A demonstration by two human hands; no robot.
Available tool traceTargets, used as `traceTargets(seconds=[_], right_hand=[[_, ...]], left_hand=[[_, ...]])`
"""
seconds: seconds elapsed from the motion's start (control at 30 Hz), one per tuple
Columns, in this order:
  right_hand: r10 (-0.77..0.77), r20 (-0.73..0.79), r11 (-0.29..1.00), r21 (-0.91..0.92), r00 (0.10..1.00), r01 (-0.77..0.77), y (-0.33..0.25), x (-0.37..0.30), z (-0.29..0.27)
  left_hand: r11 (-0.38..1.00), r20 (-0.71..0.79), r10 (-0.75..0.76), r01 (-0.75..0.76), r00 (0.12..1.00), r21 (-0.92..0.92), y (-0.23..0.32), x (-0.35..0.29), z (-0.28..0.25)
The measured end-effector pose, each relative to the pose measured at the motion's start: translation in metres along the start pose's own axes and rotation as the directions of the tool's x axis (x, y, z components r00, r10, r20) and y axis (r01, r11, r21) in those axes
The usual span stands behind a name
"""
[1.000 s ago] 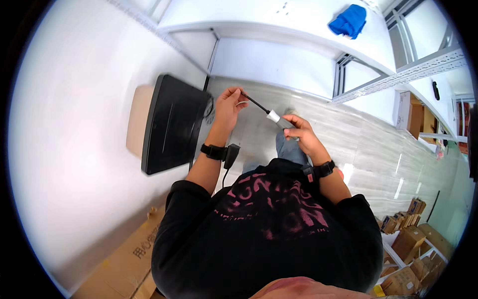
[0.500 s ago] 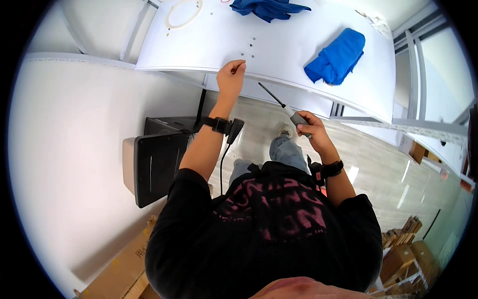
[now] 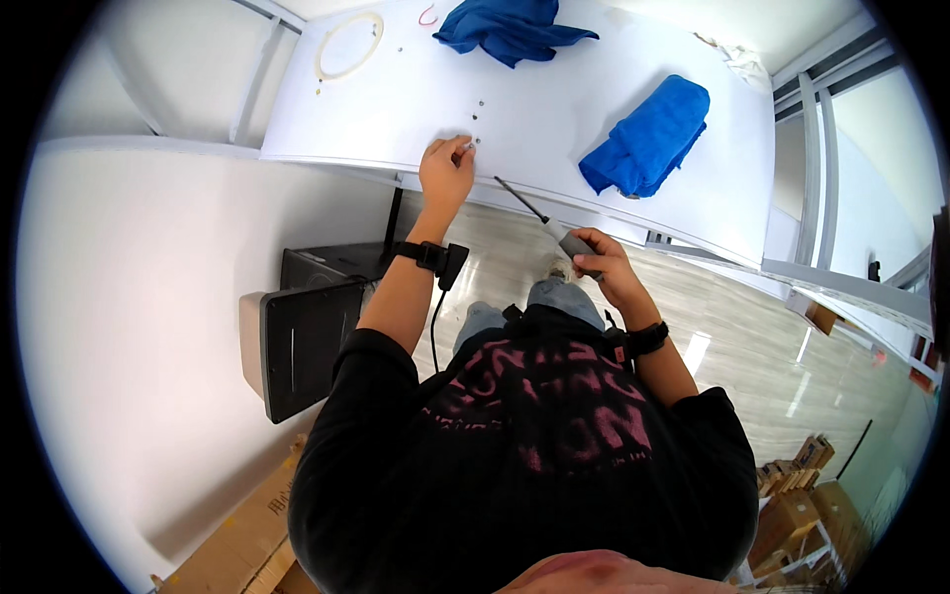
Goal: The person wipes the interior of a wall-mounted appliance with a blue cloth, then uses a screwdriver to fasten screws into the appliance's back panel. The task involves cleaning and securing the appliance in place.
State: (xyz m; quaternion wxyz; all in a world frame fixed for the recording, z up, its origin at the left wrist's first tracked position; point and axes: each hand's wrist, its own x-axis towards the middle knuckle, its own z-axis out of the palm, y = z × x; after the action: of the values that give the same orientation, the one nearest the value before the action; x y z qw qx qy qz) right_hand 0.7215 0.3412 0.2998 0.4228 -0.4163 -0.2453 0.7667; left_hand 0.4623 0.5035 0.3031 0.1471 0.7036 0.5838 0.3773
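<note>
My left hand [image 3: 448, 176] rests at the near edge of the white table [image 3: 386, 119], thumb and fingertips pinched together. Whatever is between them is too small to make out. Right beside those fingertips lies a small metal part [image 3: 478, 141], with a dark one [image 3: 474, 118] and another [image 3: 481, 103] farther up the tabletop. In my right hand [image 3: 606, 265] is a screwdriver [image 3: 566, 238], gripped by its grey handle. Its dark shaft points up and left, the tip close to the table's front edge.
A rolled blue cloth [image 3: 653, 134] lies on the table's right, a crumpled blue cloth [image 3: 510, 30] at the back. A pale ring [image 3: 320, 49] is at the far left. Below the table stands a black and beige box-like object [image 3: 312, 342]. A cardboard box [image 3: 233, 525] is behind me, lower left.
My left hand has lowered its pinched fingers to the small parts, covering one of them. The screwdriver has shifted slightly left in view. The table appears lower in the picture.
</note>
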Motion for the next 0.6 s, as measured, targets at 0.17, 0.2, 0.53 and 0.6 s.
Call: traceTargets(seconds=[0.17,0.2,0.53,0.6], right_hand=[[0.039,0.024,0.999,0.007,0.999,-0.039,0.006,0.015,0.002],[0.063,0.037,0.998,-0.002,0.997,-0.063,0.01,0.02,0.007],[0.379,0.245,0.898,-0.332,0.892,-0.29,0.095,0.057,0.133],[0.455,0.251,0.851,-0.405,0.854,-0.335,0.132,0.051,0.166]], left_hand=[[0.967,-0.053,-0.098,0.082,0.994,-0.24,-0.002,-0.018,-0.023],[0.954,-0.083,-0.149,0.122,0.985,-0.272,-0.003,-0.026,-0.034],[0.261,0.247,-0.767,0.639,0.593,-0.724,-0.092,-0.219,-0.141],[0.061,0.322,-0.805,0.608,0.499,-0.791,-0.107,-0.264,-0.169]])
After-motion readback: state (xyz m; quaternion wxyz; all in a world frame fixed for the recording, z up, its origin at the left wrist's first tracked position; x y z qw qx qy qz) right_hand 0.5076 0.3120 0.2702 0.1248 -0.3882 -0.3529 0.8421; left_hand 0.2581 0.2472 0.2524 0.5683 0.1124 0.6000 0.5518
